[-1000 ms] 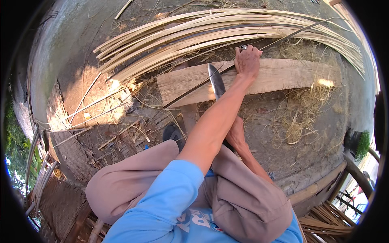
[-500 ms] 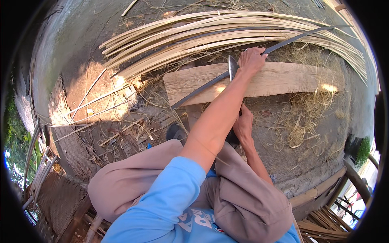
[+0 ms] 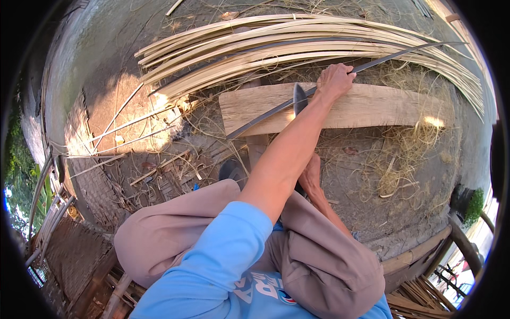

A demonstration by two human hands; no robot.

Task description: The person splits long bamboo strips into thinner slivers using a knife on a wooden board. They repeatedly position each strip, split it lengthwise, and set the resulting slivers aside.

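Note:
My left hand [image 3: 336,81] is closed around a long dark strip of what looks like split bamboo [image 3: 260,120]. That strip slants over a flat wooden board [image 3: 393,106], and its far end reaches up to the right. Left of the hand, a knife blade [image 3: 299,100] stands with its tip up against the strip. Closer to my body, my right hand [image 3: 310,173] is closed and in line with the blade, gripping the knife. The handle and part of that hand are hidden behind my left forearm.
Beyond the board lies a bundle of long pale strips [image 3: 255,40]. Thin curly shavings [image 3: 393,162] are scattered on the ground to the right. My bent legs [image 3: 175,226] are close in front, and a bamboo rail [image 3: 417,250] runs at the lower right.
My right hand and the knife have drawn slightly toward my body and to the left, and the blade's angle has changed. My left hand still grips the dark strip, slightly further right.

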